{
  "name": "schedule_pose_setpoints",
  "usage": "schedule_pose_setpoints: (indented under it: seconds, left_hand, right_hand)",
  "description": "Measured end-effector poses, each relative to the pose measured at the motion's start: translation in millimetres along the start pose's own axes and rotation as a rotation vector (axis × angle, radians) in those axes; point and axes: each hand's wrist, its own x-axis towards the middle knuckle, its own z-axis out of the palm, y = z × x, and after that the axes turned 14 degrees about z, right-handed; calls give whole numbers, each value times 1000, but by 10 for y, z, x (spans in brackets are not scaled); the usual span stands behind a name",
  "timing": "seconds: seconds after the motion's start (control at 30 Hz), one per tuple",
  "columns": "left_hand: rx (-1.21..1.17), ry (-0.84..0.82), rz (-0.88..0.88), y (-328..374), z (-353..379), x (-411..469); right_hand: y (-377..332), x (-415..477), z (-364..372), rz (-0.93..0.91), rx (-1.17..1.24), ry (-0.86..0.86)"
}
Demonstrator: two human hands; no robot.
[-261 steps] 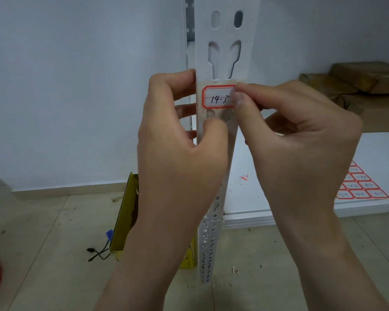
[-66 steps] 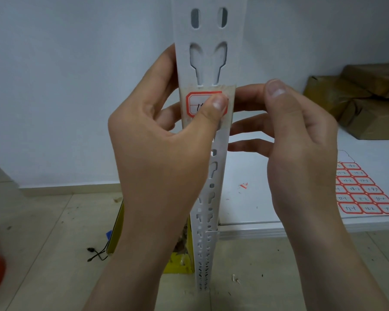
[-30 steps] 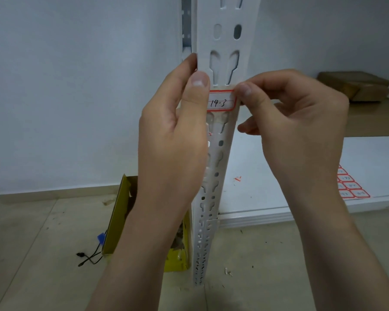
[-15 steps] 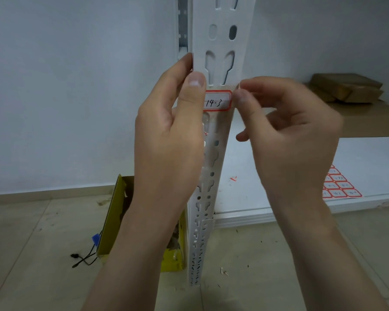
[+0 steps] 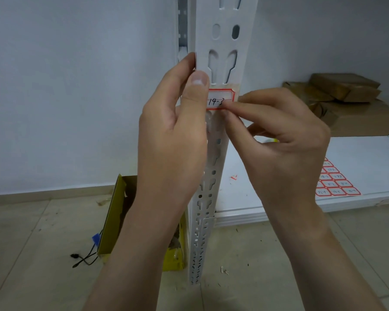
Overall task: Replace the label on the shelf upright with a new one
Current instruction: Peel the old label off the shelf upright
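Observation:
A white slotted shelf upright (image 5: 222, 23) runs down the middle of the view. A red-bordered white label (image 5: 221, 96) marked "14-3" sits on it under yellowed clear tape. My left hand (image 5: 173, 135) wraps the upright from the left, thumb pressed over the label's left end. My right hand (image 5: 281, 140) comes from the right, its fingertips pinched at the label's lower right corner. A sheet of red-bordered labels (image 5: 337, 182) lies on the white shelf board to the right.
Brown cardboard parcels (image 5: 346, 97) are stacked at the back right of the white shelf board (image 5: 368, 153). A yellow open box (image 5: 115, 216) stands on the tiled floor left of the upright, with a black cable (image 5: 83, 259) beside it. A small red scrap (image 5: 234, 177) lies on the shelf.
My right fingertips have dropped from the label's right edge to its lower right corner. The left thumb stays on the label's left end. The view has shifted slightly.

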Motion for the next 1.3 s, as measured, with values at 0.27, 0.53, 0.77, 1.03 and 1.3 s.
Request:
schedule_pose_setpoints:
  seconds: [0.27, 0.53, 0.77, 1.03, 1.3]
  left_hand:
    - [-6, -17, -6, -2, -7, 2]
    - [17, -12, 0, -19, -4, 0]
    - [27, -7, 0, -23, -9, 12]
    - [37, -20, -18, -5, 12, 7]
    - [35, -27, -32, 14, 8, 4]
  right_hand:
    - [-15, -13, 34, 18, 14, 60]
    - [-35, 48, 1, -21, -34, 98]
    - [-107, 102, -10, -59, -180, 114]
    - [-389, 204, -48, 100, -358, 66]
    - [-468, 244, -39, 216, -428, 42]
